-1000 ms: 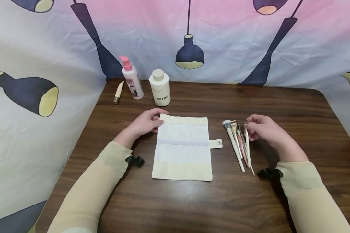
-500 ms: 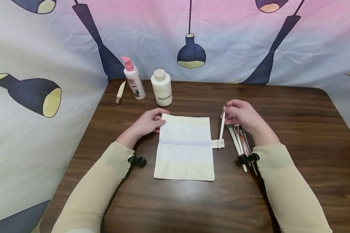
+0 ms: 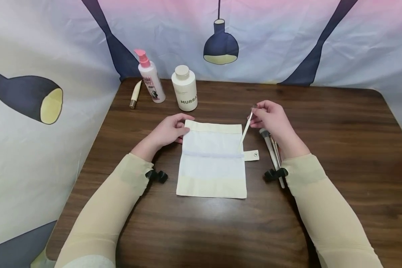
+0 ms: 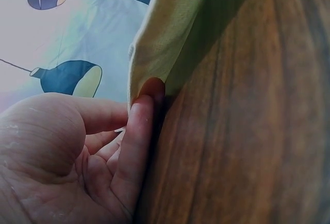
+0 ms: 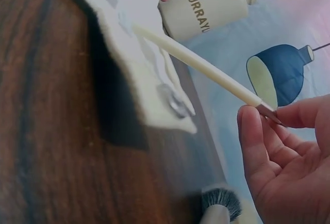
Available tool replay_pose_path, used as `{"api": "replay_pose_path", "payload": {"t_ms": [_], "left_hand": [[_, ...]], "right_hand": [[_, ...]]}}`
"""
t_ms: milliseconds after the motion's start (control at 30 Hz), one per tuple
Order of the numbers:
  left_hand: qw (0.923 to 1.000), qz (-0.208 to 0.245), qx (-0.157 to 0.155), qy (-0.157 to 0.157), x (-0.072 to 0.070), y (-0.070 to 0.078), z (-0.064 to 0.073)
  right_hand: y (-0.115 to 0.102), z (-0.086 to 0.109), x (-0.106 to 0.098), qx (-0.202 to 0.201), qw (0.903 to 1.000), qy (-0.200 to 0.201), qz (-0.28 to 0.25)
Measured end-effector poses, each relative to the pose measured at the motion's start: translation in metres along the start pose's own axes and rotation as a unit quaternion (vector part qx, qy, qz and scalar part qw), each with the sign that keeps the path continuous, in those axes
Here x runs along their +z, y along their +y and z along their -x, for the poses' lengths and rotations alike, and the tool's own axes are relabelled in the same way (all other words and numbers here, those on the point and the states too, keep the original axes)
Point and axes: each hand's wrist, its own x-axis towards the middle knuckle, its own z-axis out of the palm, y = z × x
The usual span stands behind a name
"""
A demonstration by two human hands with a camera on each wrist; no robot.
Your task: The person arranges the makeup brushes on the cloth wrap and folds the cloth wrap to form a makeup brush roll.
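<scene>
An off-white cloth brush pouch (image 3: 211, 163) lies unfolded on the table, its snap tab (image 3: 252, 155) sticking out to the right. My left hand (image 3: 169, 130) pinches the pouch's upper left edge between thumb and fingers; in the left wrist view that edge is lifted off the wood. Between thumb and fingertips my right hand (image 3: 269, 117) holds a slim white makeup brush (image 5: 201, 68) near its metal ferrule. The brush slants down, its handle end over the pouch's right side near the middle band. Several other makeup brushes (image 3: 270, 149) lie under my right wrist, partly hidden.
Behind the pouch stand a white bottle (image 3: 185, 91) with lettering and a pink-topped pump bottle (image 3: 151, 82). A small cream tube (image 3: 136, 95) lies left of them. A printed cloth backdrop (image 3: 254, 44) hangs along the table's far edge.
My right hand has lifted the white brush from beside the other brushes and carried it left to the pouch, the handle now tilting over it. My left hand keeps its grip.
</scene>
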Motion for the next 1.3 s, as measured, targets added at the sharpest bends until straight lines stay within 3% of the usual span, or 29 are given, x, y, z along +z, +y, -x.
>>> {"api": "replay_pose_path", "payload": {"t_ms": [233,433,600,867,967,1167,1300], "left_hand": [[0.9999,-0.003,-0.011,-0.007,-0.001,0.001,0.002],[1.0,-0.004,0.001,0.008,-0.001,0.004,0.001],[0.9998,0.003,-0.02,0.008,0.001,0.001,0.002],[0.9997,-0.006,-0.009,0.021,0.002,0.003,0.001],[0.9997,-0.004,-0.022,0.014,0.003,0.002,0.002],[0.9996,-0.011,0.0,0.025,0.002,0.006,0.0],[0.9997,-0.004,-0.01,0.023,0.001,0.006,0.001]], "right_hand": [[0.003,-0.001,0.005,0.015,0.9986,-0.037,0.035],[0.003,-0.001,0.012,0.009,0.996,-0.058,0.067],[0.006,0.001,0.017,0.029,0.9901,-0.091,0.103],[0.007,0.002,0.021,0.039,0.9881,-0.09,0.118],[0.009,0.004,0.021,0.051,0.9837,-0.109,0.134],[0.007,0.004,0.02,0.036,0.9711,-0.125,0.2],[0.006,0.004,0.02,0.041,0.9607,-0.142,0.235]]}}
